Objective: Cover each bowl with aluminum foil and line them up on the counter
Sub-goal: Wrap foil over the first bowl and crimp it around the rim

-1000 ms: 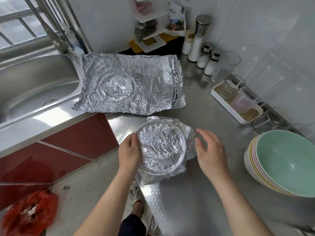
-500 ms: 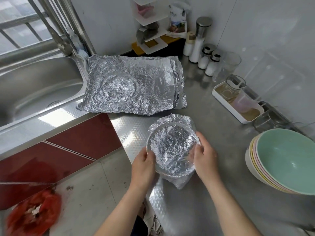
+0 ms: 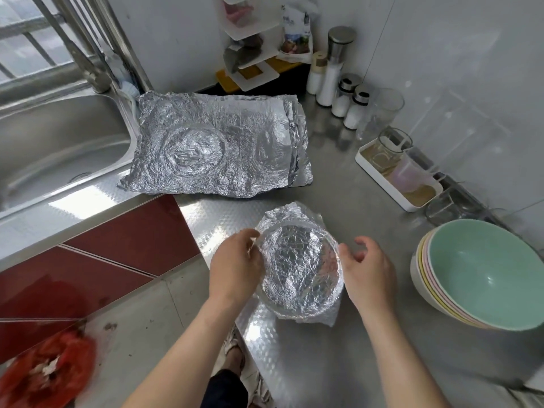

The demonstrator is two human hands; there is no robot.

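Your left hand [image 3: 235, 267] pinches the wrap at the left rim of the foil-covered bowl [image 3: 301, 267], fingers curled. Your right hand [image 3: 368, 270] hovers just beside the right rim, fingers loosely bent, holding nothing. That bowl sits on the worktop [image 3: 368, 366] near its front edge, left of the stacked bowls [image 3: 485, 275].

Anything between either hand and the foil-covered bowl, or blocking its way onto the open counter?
Nothing visible. The left hand pinches foil at the left rim of the round foil-covered bowl; the right hand hovers open beside its right rim. Bare steel counter lies beyond it.
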